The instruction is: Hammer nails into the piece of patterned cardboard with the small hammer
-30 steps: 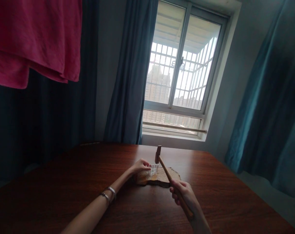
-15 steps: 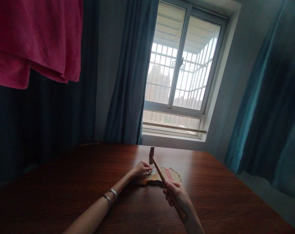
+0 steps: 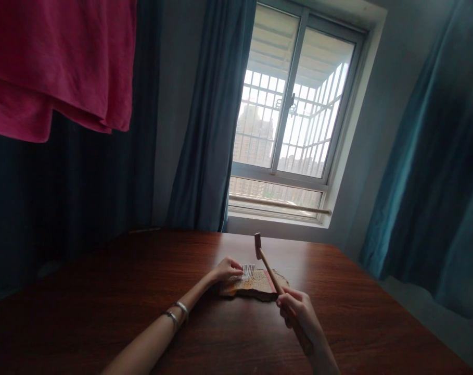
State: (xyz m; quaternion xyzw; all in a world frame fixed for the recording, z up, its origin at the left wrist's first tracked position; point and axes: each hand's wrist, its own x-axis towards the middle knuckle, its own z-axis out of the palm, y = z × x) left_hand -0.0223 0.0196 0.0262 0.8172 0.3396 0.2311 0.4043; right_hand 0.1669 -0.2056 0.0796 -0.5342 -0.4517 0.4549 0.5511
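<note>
My right hand (image 3: 298,310) is wrapped round the wooden handle of a hammer (image 3: 273,276). The hammer's metal head is raised above the far side of a ragged-edged board (image 3: 255,285), which is tan with a pink stripe and many small holes. Several thin nails (image 3: 248,270) stand upright in a row on the board's left half. At the left end of that row, my left hand (image 3: 226,269) is closed in a pinch, its fingertips on what appears to be a nail, mostly hidden by the fingers. Two bracelets circle the left wrist.
The board lies on a brown wooden table (image 3: 142,291) with a glossy top. Beyond its far edge are a barred window (image 3: 291,104) and blue curtains (image 3: 205,130). A pink cloth (image 3: 64,67) hangs at the upper left.
The hammer and my right hand have moved to the right, so its head is now away from the nails and the row shows more plainly. My left hand has stayed in place.
</note>
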